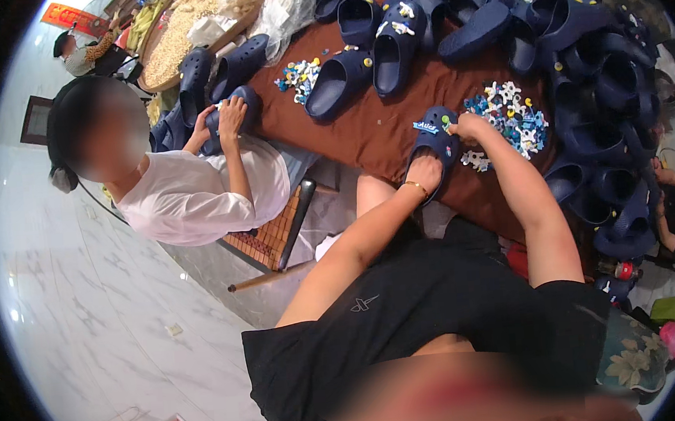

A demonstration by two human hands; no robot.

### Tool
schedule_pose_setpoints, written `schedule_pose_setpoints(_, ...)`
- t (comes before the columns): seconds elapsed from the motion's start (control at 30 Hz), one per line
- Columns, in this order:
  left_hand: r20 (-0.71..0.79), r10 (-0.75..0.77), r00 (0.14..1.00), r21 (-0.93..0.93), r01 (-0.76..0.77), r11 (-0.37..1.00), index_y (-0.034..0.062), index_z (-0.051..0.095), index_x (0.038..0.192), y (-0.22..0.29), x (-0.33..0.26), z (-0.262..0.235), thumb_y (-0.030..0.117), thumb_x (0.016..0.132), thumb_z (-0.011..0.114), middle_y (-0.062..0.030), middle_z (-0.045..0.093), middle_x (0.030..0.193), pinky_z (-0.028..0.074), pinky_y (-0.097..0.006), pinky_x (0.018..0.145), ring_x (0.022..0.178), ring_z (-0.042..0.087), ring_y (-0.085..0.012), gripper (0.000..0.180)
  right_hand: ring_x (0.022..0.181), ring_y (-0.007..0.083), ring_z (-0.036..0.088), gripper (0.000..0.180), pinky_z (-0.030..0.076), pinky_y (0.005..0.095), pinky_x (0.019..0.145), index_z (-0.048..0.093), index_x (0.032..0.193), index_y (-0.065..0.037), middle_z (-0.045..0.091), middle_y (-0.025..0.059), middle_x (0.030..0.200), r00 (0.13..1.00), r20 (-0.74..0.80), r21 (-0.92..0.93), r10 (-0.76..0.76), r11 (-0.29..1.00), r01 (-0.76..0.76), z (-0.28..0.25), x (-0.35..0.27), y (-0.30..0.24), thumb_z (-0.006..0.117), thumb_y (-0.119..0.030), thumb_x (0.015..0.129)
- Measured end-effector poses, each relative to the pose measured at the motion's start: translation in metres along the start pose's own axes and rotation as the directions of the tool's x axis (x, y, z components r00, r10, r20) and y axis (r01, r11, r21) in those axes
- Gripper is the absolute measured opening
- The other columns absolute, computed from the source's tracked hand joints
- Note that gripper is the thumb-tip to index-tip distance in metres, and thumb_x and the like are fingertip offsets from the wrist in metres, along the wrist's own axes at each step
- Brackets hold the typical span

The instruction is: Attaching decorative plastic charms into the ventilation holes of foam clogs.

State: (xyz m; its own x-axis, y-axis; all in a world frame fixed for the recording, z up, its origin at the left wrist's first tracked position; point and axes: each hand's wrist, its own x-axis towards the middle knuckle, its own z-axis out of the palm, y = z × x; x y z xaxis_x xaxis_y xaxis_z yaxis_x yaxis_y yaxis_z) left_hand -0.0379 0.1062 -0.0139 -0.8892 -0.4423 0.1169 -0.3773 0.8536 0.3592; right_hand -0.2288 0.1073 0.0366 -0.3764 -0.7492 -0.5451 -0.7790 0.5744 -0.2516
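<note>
A navy blue clog (438,145) stands at the table's near edge with its toe pointing away from me. My left hand (425,171) holds it, the fingers reaching into the foot opening, where their tips are hidden. On its upper sit a blue lettered shoe charm (426,128) and a small green one (445,119). Fingers pinched, my right hand (469,128) presses at a small charm on the clog's right side, partly covered by the fingertips. Just right of that hand lies a loose pile of white, blue and yellow charms (513,120).
Many navy clogs (604,106) are heaped along the table's right side and far edge. A smaller charm pile (299,80) lies on the brown cloth (364,142). At left a seated co-worker (203,185) handles another clog (246,111). A round tray (170,54) of pale pieces stands behind.
</note>
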Motion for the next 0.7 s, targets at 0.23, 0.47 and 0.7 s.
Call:
schedule_pose_setpoints(0.23,-0.130,0.014,0.991,-0.010,-0.015,1.000,0.0045,0.055,0.062,-0.004,0.000,0.005,0.013,0.074,0.040,-0.0147,0.056,0.069,0.044,-0.038,0.063,0.067,0.056,-0.0282,0.020,0.057,0.0221,0.059,0.041,0.046,0.0329,0.056,0.060,0.068,0.005,0.058,0.0161,0.063,0.998,0.069,0.050,-0.005,0.999,0.002,-0.003,0.012,-0.004,0.058,-0.036,0.074)
schedule_pose_setpoints(0.47,0.098,-0.040,0.994,-0.026,0.043,0.999,0.0038,0.055,0.068,0.002,0.004,-0.011,0.012,0.073,0.042,-0.0152,0.056,0.073,0.044,-0.038,0.067,0.073,0.055,-0.0285,0.016,0.072,0.0338,0.057,0.045,0.043,0.0421,0.062,0.059,0.067,0.001,0.059,0.0192,0.072,0.843,-0.536,0.246,0.032,0.962,0.120,0.032,-0.038,-0.001,0.049,-0.042,0.077)
schedule_pose_setpoints(0.7,0.196,0.049,0.979,0.341,-0.115,0.933,-0.0007,0.056,0.075,-0.029,0.019,-0.081,0.006,0.062,0.056,-0.0206,0.054,0.080,0.041,-0.040,0.071,0.079,0.051,-0.0328,0.014,0.063,0.0202,0.056,0.019,0.042,0.0304,0.058,0.055,0.079,-0.002,0.057,0.0104,0.068,0.772,-0.629,0.596,0.088,0.692,0.407,0.068,-0.124,0.042,0.051,-0.021,0.078)
